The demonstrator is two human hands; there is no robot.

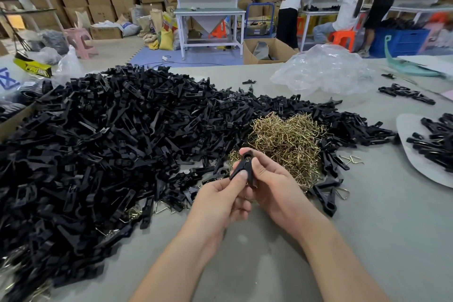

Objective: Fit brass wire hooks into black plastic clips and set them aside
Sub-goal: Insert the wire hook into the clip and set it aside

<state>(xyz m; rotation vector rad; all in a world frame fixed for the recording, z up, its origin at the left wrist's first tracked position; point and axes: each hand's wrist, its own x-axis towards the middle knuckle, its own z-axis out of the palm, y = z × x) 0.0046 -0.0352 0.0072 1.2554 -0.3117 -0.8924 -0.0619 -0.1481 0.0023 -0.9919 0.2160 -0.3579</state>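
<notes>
I am holding 1 black clip [245, 167] between both hands, my left hand [220, 197] pinching its lower end and the fingers [260, 167] of my right hand [273, 185] curling round its side. It is hanging above the grey surface [367, 223], just in front of the pile of brass hooks [286, 140] and beside the heap of loose clips [110, 142].

open tabletop [367, 240] nearside and right of the fingers [241, 176]; clip heap [98, 142] (high) crowds their left, hook pile [289, 144] beyond.
</notes>
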